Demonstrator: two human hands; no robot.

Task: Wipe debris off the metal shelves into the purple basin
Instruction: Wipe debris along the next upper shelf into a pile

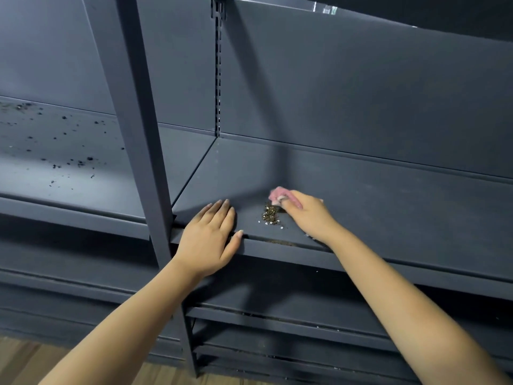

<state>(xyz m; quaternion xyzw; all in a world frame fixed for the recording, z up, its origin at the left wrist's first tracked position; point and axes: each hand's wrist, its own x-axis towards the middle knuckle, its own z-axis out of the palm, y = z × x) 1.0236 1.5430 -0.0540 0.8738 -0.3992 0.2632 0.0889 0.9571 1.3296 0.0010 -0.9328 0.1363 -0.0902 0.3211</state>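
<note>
A dark grey metal shelf [361, 195] runs across the middle of the view. A small pile of brown and white debris [270, 215] lies near its front edge. My right hand [308, 215] grips a pink cloth [277, 194] just right of the pile, touching the shelf. My left hand [211, 237] rests flat on the shelf's front edge, left of the pile, fingers straight. More crumbs sit in the groove at the front lip [280, 241]. No purple basin is in view.
The neighbouring shelf on the left [69, 173] carries scattered black specks [80, 162]. An upright post [144, 134] separates the two bays. Lower shelves [277, 323] stack below, and a wooden floor [25, 362] shows at the bottom left.
</note>
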